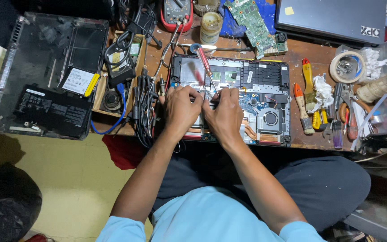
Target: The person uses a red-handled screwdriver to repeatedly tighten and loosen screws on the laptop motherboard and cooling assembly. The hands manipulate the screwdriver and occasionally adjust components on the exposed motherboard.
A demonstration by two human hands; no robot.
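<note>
With the right hand (224,115) pinching a red-handled screwdriver (207,68) and the left hand (181,110) curled, fingertips pressed on the opened black laptop's (265,76) exposed board, a tip slip could gouge its circuitry.

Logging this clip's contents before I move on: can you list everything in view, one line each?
Opened laptop: one, black with exposed blue board and fan, centre of desk.
Screwdriver: one, red handle, held over the laptop.
Laptop bottom cover: one, black, far left.
Battery: one, black, on the cover.
Multimeter: one, red and grey, top centre.
Circuit board: one, green, top.
Closed laptop: one, dark grey, top right.
Brushes: two, orange and yellow handles, right of the opened laptop.
Tape roll: one, cream, right.
Left hand: on the laptop's insides.
Right hand: beside it, holding the screwdriver.
</note>
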